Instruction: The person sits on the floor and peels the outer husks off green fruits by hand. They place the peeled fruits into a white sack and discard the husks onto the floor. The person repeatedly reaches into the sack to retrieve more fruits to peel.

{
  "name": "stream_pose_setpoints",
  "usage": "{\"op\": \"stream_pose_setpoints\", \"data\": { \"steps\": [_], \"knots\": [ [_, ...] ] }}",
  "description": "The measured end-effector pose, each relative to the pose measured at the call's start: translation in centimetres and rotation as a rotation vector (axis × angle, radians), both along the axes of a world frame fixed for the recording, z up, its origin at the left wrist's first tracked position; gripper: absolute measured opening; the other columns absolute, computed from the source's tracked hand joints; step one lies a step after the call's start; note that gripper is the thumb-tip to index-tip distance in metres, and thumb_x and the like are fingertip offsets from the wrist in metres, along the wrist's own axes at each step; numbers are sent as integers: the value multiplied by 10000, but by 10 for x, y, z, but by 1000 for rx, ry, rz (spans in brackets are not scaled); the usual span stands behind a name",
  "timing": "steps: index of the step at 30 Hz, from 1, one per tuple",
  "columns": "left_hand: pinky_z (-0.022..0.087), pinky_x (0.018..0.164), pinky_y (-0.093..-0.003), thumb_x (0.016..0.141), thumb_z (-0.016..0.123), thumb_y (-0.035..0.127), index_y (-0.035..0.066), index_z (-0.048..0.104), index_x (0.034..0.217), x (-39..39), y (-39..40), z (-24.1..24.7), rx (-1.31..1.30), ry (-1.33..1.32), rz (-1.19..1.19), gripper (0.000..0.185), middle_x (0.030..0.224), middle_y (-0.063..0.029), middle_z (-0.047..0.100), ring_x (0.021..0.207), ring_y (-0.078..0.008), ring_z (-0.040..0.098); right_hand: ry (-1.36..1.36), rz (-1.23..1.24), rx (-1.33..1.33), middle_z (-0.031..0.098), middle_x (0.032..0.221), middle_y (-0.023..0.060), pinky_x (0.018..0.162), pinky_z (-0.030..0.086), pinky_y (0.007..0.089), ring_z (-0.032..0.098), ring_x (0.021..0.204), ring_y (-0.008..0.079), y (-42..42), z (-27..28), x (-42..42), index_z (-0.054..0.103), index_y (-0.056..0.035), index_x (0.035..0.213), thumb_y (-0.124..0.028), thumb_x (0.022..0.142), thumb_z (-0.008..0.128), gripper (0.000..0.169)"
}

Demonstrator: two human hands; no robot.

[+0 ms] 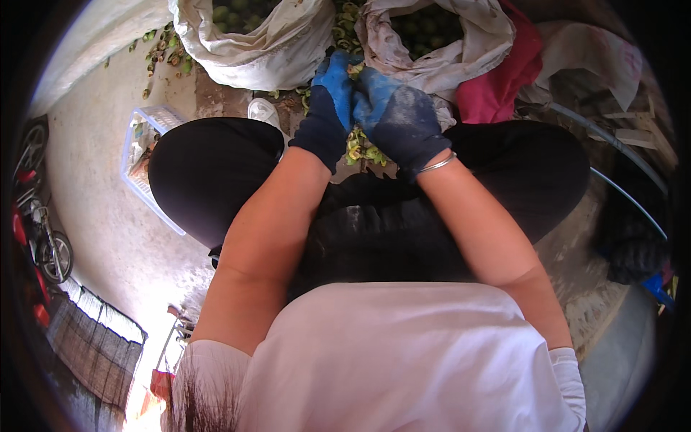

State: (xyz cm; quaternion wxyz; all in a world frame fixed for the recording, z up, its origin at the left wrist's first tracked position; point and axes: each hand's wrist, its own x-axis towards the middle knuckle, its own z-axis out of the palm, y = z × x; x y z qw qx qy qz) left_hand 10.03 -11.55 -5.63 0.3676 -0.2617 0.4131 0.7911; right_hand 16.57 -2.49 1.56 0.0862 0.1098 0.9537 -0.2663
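Observation:
My left hand wears a glove with a bright blue coating and a navy cuff. Close beside it, my right hand is in a matching glove, dusted with pale dirt, its fingers curled inward. A small pale yellow-green piece shows between the fingertips; whether a hand grips it or it lies beyond them cannot be told. Something dark at the left fingertips is too small to name. Green and yellowish fruit peels lie below the hands, between my knees. Both hands are just in front of two white woven sacks holding green fruits.
The left sack and right sack stand with rolled rims. A pink cloth or bag hangs by the right one. A plastic basket is beside my left knee; hoses curve at right. A motorcycle stands far left.

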Motion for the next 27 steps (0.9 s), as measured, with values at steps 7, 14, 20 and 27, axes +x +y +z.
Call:
{"op": "stream_pose_setpoints", "data": {
  "steps": [7,14,20,27],
  "knots": [
    [454,502,-312,927,521,354,106,579,1023,0,3,-5,121,63,144,272,850,-62,601,641,-186,548,75,-275,-574,656,879,199,745,492,437,640,848,369,5,-28,-2,606,-17,1073,-269,850,569,339],
    [486,679,-319,949,468,361,99,566,1073,0,-7,-11,378,70,46,307,942,-66,609,767,-212,570,-132,-434,-1222,629,751,53,512,418,218,529,577,92,26,-10,-11,596,43,1068,-165,889,577,275],
    [499,754,-330,957,486,308,59,526,1159,7,5,-8,142,127,20,323,1014,-75,596,854,-205,577,-126,-439,-958,635,777,53,511,435,218,521,566,89,34,-14,-3,599,-10,1085,-190,896,573,262],
    [487,847,-348,939,526,230,25,501,1234,2,2,-24,21,365,-31,360,1119,-89,588,981,-213,582,-195,-541,-1209,639,779,36,494,418,213,519,573,77,47,-16,-4,623,-38,1027,-199,895,551,221]
  ]
}}
